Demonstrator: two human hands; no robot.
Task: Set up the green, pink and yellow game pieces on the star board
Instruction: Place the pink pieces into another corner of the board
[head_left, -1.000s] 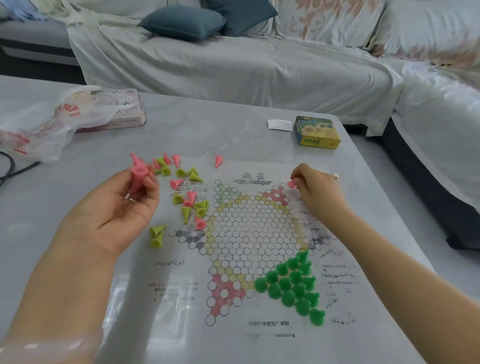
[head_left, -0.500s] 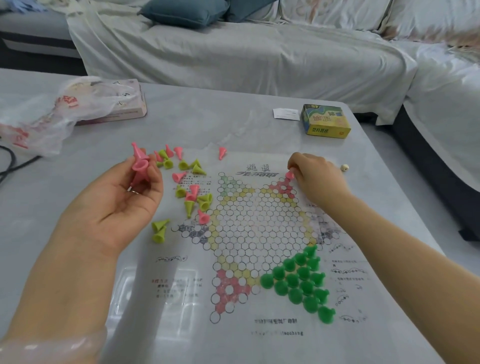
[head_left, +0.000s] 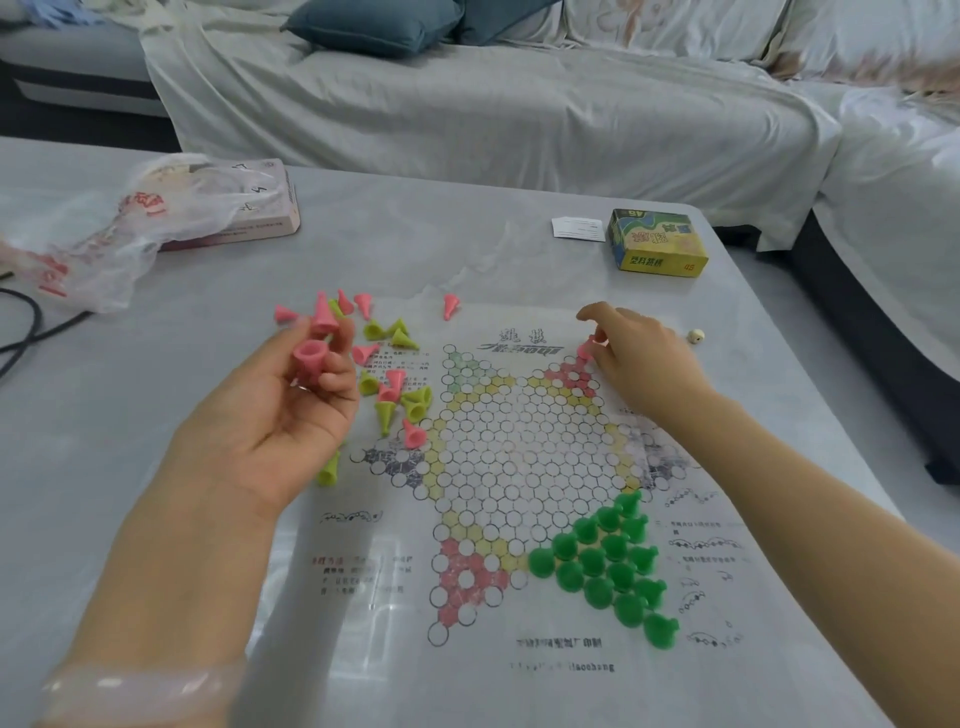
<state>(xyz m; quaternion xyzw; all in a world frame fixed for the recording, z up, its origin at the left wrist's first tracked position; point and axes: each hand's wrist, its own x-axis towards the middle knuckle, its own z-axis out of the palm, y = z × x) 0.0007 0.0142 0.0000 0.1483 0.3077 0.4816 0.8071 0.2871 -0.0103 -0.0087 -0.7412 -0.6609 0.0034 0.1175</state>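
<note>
A grey table stands before a sofa draped in a pale sheet, with two teal cushions on it. Soft daylight falls evenly.

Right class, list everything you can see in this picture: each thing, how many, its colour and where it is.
Board: one, white printed sheet, on table.
Green pieces: ten, standing in board's near-right point.
Loose pieces: several pink and yellow, lying left of the board.
Box: one, yellow-green, far right of table.
Card: one, white, beside box.
Bag: one, clear plastic, far left.
Sofa: grey cover, blue cushions.
Left hand: holds pink pieces.
Right hand: pinches pink piece at board's far-right point.
</note>
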